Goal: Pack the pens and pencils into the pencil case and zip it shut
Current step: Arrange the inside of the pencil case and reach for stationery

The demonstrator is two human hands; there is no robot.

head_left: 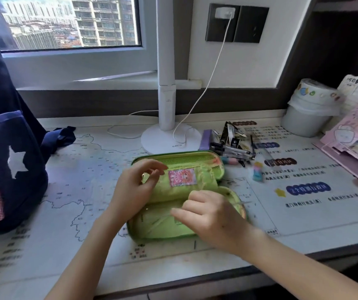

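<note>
Left hand (134, 188) curled loosely over middle flap (205, 182) of open green pencil case (180, 159), right hand (213, 216) bent-fingered on its near half, grip of either not discernible, case lying flat on desk (87, 169), pens and pencils (232, 146) heaped just beyond its far right corner beside lamp base (169, 140).

The pencil case (186, 191) looks like matt green cloth with mesh; the desk mat (87, 169) is smooth and glossy.

One camera rides on my head, facing forward and down over the bench (43, 213). It sits close: my left grip (130, 191) and right grip (212, 215) fill the lower middle. The wide angle also takes in the window (65, 22) and the wall (282, 61) behind.
</note>
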